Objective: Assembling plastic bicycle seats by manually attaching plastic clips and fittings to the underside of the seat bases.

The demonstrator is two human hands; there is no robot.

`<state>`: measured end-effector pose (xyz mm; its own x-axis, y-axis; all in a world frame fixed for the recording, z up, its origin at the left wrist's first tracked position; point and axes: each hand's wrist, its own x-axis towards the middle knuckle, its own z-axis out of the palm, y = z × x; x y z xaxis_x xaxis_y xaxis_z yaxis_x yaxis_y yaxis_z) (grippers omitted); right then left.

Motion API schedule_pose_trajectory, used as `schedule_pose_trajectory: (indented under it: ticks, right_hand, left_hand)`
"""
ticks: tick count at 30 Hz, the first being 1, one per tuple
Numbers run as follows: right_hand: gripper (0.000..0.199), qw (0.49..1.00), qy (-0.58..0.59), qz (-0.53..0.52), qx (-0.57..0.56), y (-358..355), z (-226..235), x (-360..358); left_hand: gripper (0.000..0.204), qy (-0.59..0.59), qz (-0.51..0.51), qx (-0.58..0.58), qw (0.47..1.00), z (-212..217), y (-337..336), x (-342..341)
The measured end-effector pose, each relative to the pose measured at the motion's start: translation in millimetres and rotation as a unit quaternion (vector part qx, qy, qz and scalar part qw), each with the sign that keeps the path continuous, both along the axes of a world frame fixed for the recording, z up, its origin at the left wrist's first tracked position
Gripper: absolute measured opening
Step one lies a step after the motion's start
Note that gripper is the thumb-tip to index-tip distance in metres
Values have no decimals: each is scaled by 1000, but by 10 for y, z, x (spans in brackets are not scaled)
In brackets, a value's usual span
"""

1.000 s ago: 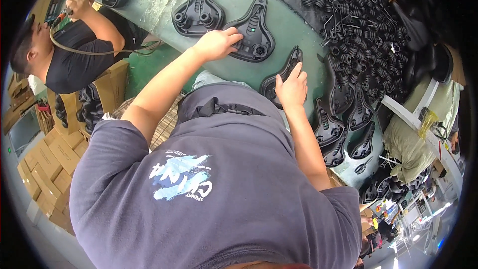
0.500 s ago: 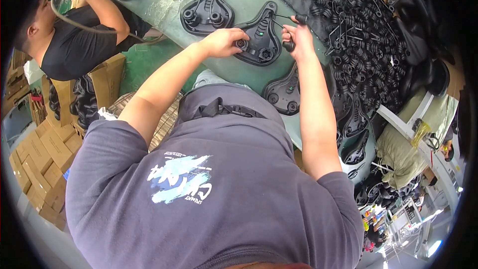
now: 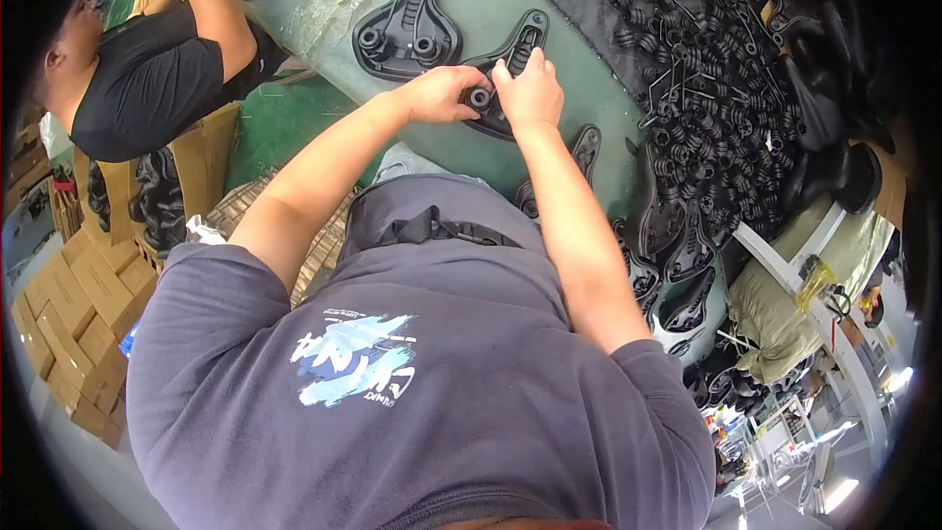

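Observation:
A black bicycle saddle (image 3: 486, 125) lies underside up on the green table, its narrow nose (image 3: 533, 22) pointing away from me. My left hand (image 3: 442, 95) is closed on its wide left edge, fingertips beside a black coil spring (image 3: 480, 97). My right hand (image 3: 530, 95) is over the saddle's right side, fingers bent onto the wire spring frame; the hand hides most of that frame and its other coil. Just left of it, a second upturned saddle (image 3: 407, 25) has two coil springs seated in it.
A large heap of black spring frames (image 3: 706, 88) covers the table's right side. More upturned saddles (image 3: 586, 152) lie by my right forearm. At the left, another person in a black shirt (image 3: 162, 69) works at the table, near cardboard boxes (image 3: 74, 304).
My right hand has moved left and in over the saddle, bringing the spring frame down onto it. A coil now shows beside my left fingertips. The other person's arm has shifted.

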<state>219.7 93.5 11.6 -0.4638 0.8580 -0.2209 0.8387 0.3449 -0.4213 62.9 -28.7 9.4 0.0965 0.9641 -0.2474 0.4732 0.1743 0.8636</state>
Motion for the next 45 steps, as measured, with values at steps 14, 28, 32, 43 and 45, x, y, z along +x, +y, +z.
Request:
schedule_pose_trajectory:
  ticks: [14,28,32,43,45]
  right_hand:
    - [80,989,116,12,95,-5,-245,272]
    - [64,992,-33,-52,-114,-316,-40,2580]
    - [51,987,-14,-75,-142,-359,-198,2498]
    - [62,960,-167,-224,6,1136,202,3015]
    - [61,964,-137,-226,1,1084,106,3159]
  left_hand:
    - [50,308,302,89,898,-243,491,666]
    - [60,-67,425,-311,848,-485,-314,166]
    - [55,16,399,-300,866,-440,-366,-533]
    - [34,-187,732,-72,651,-1046,-574,-1449]
    - [34,7,644,-119,755,-1003,-324,-495]
